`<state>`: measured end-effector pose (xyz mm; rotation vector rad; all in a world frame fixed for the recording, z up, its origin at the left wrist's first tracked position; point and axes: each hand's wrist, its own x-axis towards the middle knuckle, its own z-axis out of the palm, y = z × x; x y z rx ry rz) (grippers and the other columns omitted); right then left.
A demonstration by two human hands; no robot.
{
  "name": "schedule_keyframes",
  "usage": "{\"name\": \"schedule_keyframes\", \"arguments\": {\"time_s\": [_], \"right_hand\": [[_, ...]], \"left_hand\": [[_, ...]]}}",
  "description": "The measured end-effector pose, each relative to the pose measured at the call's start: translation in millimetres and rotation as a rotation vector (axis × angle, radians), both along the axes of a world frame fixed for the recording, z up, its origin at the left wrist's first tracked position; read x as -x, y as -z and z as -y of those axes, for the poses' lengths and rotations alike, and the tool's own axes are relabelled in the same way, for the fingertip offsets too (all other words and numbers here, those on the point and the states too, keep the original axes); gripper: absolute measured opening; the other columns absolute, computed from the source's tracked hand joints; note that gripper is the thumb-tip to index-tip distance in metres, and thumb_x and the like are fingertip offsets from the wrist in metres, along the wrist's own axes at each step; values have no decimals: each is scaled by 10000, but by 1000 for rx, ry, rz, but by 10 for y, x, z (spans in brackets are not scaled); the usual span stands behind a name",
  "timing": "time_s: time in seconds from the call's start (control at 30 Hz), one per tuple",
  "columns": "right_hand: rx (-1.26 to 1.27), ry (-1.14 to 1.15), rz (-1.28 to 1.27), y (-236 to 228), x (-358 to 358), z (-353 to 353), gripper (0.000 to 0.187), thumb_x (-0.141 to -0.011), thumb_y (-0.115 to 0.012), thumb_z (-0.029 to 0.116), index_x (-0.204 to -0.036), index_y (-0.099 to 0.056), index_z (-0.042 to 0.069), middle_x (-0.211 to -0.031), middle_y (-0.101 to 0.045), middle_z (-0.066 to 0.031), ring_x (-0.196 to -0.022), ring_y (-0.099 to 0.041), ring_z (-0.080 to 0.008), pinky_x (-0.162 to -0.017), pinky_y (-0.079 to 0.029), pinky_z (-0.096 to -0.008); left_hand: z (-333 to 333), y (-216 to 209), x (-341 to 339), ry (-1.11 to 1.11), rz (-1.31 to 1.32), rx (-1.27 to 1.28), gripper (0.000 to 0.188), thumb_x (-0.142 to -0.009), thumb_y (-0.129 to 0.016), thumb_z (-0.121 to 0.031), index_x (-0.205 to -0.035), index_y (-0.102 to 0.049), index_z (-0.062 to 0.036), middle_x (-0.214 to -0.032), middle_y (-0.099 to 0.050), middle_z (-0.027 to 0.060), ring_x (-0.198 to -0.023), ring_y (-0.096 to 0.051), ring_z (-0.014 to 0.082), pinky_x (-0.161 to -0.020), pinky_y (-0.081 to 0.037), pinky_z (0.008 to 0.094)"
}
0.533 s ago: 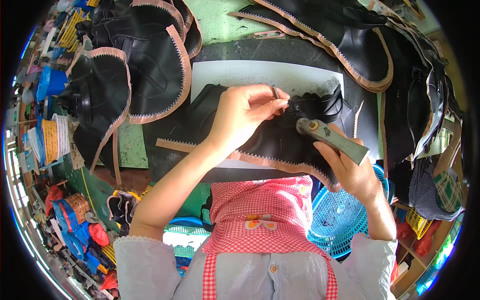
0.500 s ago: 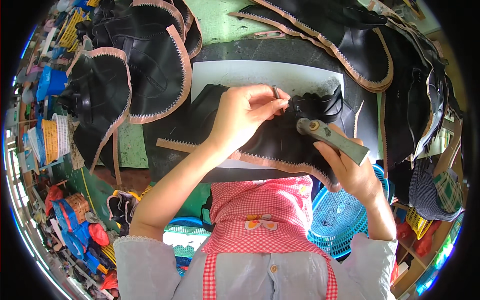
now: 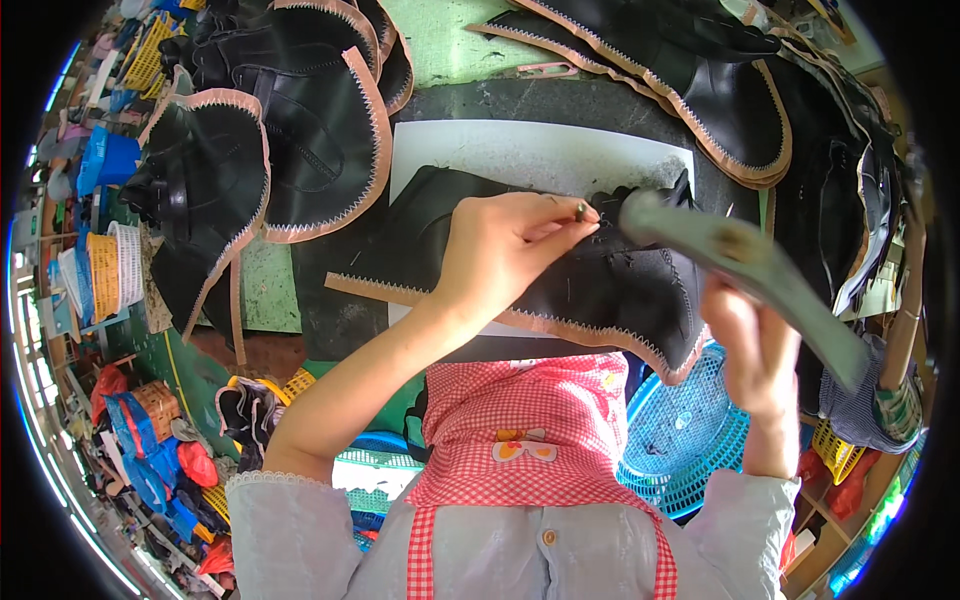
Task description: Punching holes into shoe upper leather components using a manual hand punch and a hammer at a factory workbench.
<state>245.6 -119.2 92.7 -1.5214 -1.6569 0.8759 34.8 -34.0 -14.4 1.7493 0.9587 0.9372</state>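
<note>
A black leather shoe upper (image 3: 590, 285) with a tan zigzag-stitched edge lies on a white board (image 3: 455, 148) in front of me. My left hand (image 3: 510, 240) pinches a short thin metal punch (image 3: 580, 212) over the leather, near the gathered, laced part of the upper. Its lower end is hidden by my fingers. My right hand (image 3: 755, 340) grips a hammer (image 3: 740, 245), which is raised to the right of the punch and blurred by motion. The hammer head is apart from the punch.
More black uppers with tan edges are piled at the left (image 3: 320, 140) and at the far right (image 3: 735, 120). A dark mat (image 3: 440, 105) lies under the board. A blue plastic basket (image 3: 680, 430) stands below the table's near edge. At the right rim a person's arm (image 3: 912, 290) shows.
My right hand has lifted the hammer up and to the right, away from the leather. My left hand has shifted slightly right and down with the punch still pinched.
</note>
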Motion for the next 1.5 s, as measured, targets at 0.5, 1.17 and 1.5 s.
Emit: {"name": "schedule_keyframes", "arguments": {"time_s": [0.5,1.17,1.5], "right_hand": [[-122,-339,351,453,-41,2,206,-846,-659,33,-1029,-661,-62,-972,-608,-212,-732,-661,-378,-649,-535,-366],[155,-166,183,504,81,86,160,-953,-626,127,-982,-592,-26,-715,-569,-165,-619,-610,-364,-569,-472,-368],[8,-229,252,526,103,170,148,-902,-690,100,-979,-626,-9,-836,-574,-158,-664,-636,-332,-586,-501,-365]], "left_hand": [[-231,15,98,135,156,452,155,-955,-652,-122,-1018,-728,-3,-840,-724,27,-771,-662,68,-691,-535,214],[-281,-64,87,52,236,501,327,-1033,-491,-304,-894,-519,-10,-835,-705,72,-770,-688,195,-685,-525,288],[-216,60,-128,67,-590,-644,378,-848,-708,-388,-910,-523,-65,-793,-603,99,-720,-670,282,-594,-532,399]]}}
